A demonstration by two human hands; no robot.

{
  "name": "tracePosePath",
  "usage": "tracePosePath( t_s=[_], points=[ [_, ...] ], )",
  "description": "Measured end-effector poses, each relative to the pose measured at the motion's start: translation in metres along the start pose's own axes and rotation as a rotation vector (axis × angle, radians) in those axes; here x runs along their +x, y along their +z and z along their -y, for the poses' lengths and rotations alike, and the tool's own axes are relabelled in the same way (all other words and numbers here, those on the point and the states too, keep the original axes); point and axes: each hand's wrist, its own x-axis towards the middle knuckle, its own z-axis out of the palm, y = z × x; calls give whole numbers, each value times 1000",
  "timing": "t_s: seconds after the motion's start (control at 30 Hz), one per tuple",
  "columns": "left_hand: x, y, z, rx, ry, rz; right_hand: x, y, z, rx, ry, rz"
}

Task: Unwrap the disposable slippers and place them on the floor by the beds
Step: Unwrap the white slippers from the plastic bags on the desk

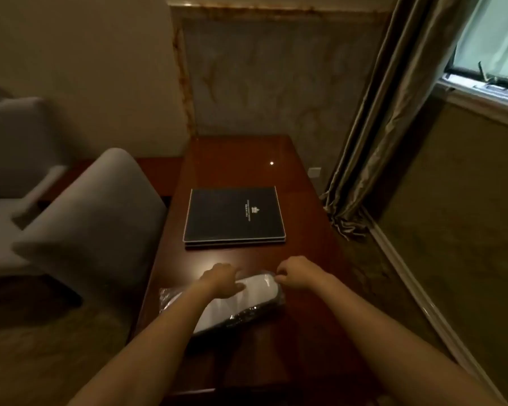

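Note:
A pack of white disposable slippers [247, 300] in clear crinkled plastic wrap lies on the dark wooden desk [305, 288], slanting from lower left to upper right. My left hand [220, 281] presses on the middle of the pack with curled fingers. My right hand [294, 275] pinches the plastic wrap at the pack's far right end. Both forearms reach in from the bottom. Part of the pack is hidden under my left arm.
A black folder [233, 218] lies on the desk just beyond the pack. A grey upholstered chair [94, 224] stands at the desk's left; a second grey seat [15, 148] is farther left. A curtain [373, 127] and window [493, 45] are at right.

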Motion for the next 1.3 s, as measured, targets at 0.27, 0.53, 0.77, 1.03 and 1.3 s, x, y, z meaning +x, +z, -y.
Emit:
tracePosePath(
  t_s=[0.27, 0.53, 0.77, 1.03, 1.3],
  points=[
    [1, 48, 8, 94, -18, 17, 0, 62, 5, 81, 113, -110],
    [12, 79, 7, 111, -91, -103, 14, 88, 12, 126, 205, -361],
    [24, 84, 6, 174, -109, -182, 24, 98, 5, 127, 181, -462],
    [24, 86, 5, 188, -101, -223, 27, 106, -1, 125, 131, -513],
    [9, 76, 9, 47, -94, -368, 18, 77, -3, 306, 86, -630]
  ],
)
